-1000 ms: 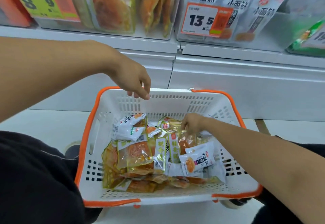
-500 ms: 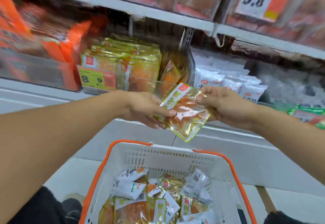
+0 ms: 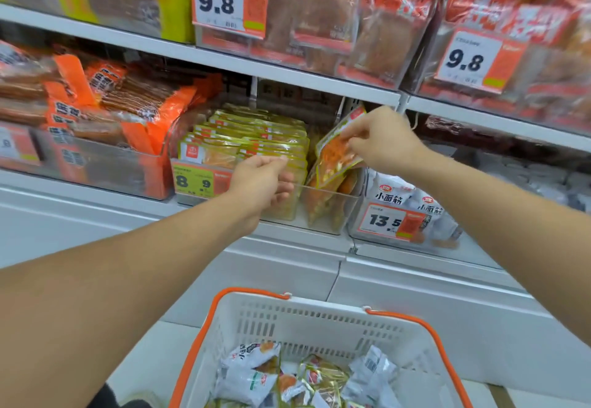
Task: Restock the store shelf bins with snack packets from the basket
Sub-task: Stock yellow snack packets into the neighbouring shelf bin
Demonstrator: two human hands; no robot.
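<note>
My right hand (image 3: 382, 142) pinches a yellow-edged clear snack packet (image 3: 335, 159) with orange contents, held tilted over the right end of the clear shelf bin (image 3: 323, 212). My left hand (image 3: 262, 180) grips the bin's front rim, fingers curled over it. The bin holds rows of the same yellow packets (image 3: 256, 139). Below, the white basket with orange rim (image 3: 323, 318) holds several white and yellow packets (image 3: 256, 375).
A bin of orange packets (image 3: 96, 113) stands to the left, white packets (image 3: 406, 206) with a 13.5 tag to the right. Price tags read 8.9 (image 3: 195, 182) and 9.8 (image 3: 220, 4). An upper shelf with red-brown packs (image 3: 319, 17) overhangs the bin.
The packet left my left hand and moved up and right with my right hand to the bin. My left hand went to the bin's rim. The view rose toward the shelf.
</note>
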